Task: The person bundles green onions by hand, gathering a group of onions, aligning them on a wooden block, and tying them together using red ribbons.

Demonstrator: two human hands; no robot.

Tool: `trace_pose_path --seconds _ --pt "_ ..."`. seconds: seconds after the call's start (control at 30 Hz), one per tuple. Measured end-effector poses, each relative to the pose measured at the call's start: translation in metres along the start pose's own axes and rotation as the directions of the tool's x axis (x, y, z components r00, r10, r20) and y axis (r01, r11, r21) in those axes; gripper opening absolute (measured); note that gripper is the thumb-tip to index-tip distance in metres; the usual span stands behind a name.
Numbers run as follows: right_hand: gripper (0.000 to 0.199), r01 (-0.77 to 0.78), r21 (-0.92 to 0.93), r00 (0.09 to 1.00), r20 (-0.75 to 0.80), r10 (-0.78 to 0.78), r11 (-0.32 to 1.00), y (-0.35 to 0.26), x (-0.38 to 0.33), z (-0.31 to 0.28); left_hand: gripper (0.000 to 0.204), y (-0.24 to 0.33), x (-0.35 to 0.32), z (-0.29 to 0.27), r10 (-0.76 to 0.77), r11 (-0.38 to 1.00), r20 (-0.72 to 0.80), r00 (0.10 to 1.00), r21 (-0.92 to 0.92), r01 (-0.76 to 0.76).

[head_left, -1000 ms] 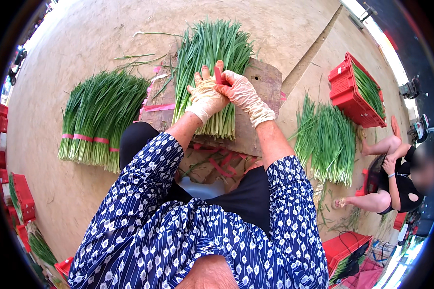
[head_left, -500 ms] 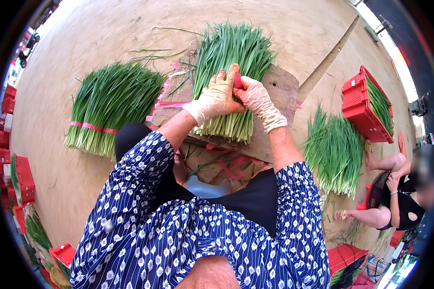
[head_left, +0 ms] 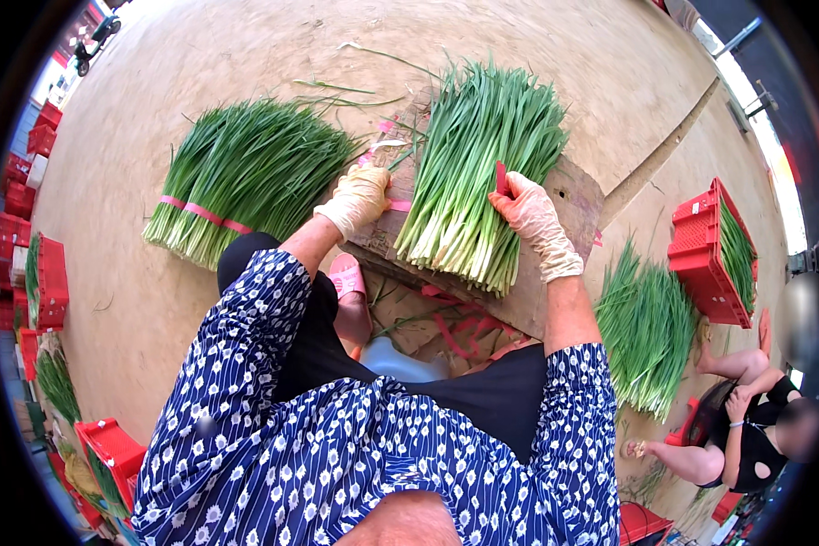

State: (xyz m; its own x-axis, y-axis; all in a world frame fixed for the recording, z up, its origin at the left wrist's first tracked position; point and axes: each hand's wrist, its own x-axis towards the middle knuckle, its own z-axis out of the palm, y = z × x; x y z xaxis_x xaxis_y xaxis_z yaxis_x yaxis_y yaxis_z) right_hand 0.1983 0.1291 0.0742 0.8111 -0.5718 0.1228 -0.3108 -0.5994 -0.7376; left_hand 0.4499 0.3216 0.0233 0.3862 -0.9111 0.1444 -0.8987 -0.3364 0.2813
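Note:
A loose bundle of green onions point(head_left: 473, 164) lies on a wooden board point(head_left: 569, 205), white ends toward me. My left hand point(head_left: 362, 196), in a pale glove, grips a pink band point(head_left: 396, 206) at the bundle's left side. My right hand point(head_left: 530, 209), also gloved, pinches the red end of the band point(head_left: 500, 177) at the bundle's right side. The band runs under the stalks between the two hands.
A tied bundle of green onions point(head_left: 246, 177) lies on the ground to the left, another pile point(head_left: 651, 332) to the right. A red crate point(head_left: 710, 255) holds more greens. Another person point(head_left: 746, 428) sits at the lower right. Red crates point(head_left: 41, 282) line the left edge.
Both hands were together on top of the bundle; now they have spread apart to its left and right sides, pulling the band ends out.

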Motion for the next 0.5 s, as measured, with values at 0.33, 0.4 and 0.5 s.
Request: trace_pose_path --seconds 0.33,0.4,0.5 --pt "0.023 -0.025 -0.043 0.999 0.036 0.027 0.999 -0.011 -0.004 -0.004 0.013 0.000 0.027 0.017 -0.037 0.990 0.077 0.996 0.142 0.026" --pt "0.022 -0.032 -0.106 0.999 0.040 0.037 0.994 -0.016 -0.007 -0.008 0.015 0.007 0.037 0.012 -0.004 0.983 0.060 0.998 0.184 -0.007" --pt "0.021 -0.046 -0.135 0.998 0.044 0.052 0.990 -0.024 -0.008 -0.009 0.017 0.005 0.043 0.002 0.067 0.978 0.105 0.992 0.191 -0.086"
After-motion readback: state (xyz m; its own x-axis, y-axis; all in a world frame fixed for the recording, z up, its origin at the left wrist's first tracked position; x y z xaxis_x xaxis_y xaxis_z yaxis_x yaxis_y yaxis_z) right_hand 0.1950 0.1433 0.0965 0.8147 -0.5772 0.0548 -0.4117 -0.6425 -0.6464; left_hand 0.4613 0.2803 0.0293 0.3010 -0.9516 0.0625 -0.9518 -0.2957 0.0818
